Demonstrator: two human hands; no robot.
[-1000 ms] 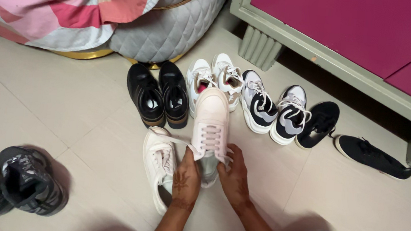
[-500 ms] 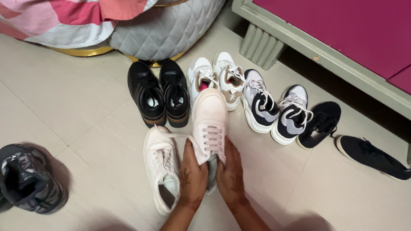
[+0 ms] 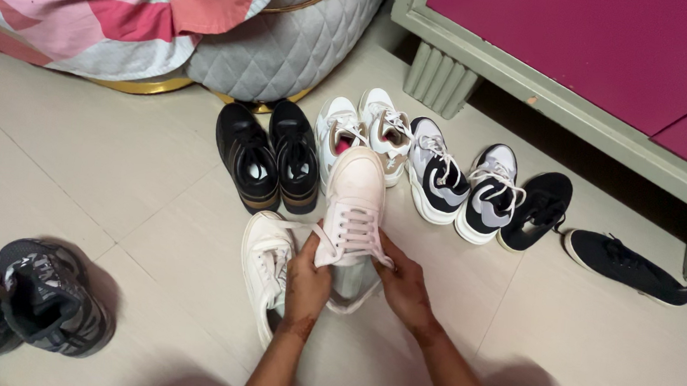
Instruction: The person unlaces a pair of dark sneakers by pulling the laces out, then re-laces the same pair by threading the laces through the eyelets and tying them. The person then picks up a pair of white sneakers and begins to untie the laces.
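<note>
Both my hands hold a pale pink-white lace-up sneaker on the floor, toe pointing away from me. My left hand grips its left side near the laces and collar. My right hand grips the right side, spreading the opening. Its matching sneaker lies just to the left, partly under my left hand.
A row of shoes lies beyond: black pair, white pair, grey-and-black pair, two black slip-ons. Grey patterned sneakers sit at lower left. A quilted grey seat and a green-framed magenta cabinet stand behind.
My hands moved apart on the sneaker, pulling its opening wider. The laces now spread out, and the shoe's heel end shows between my hands.
</note>
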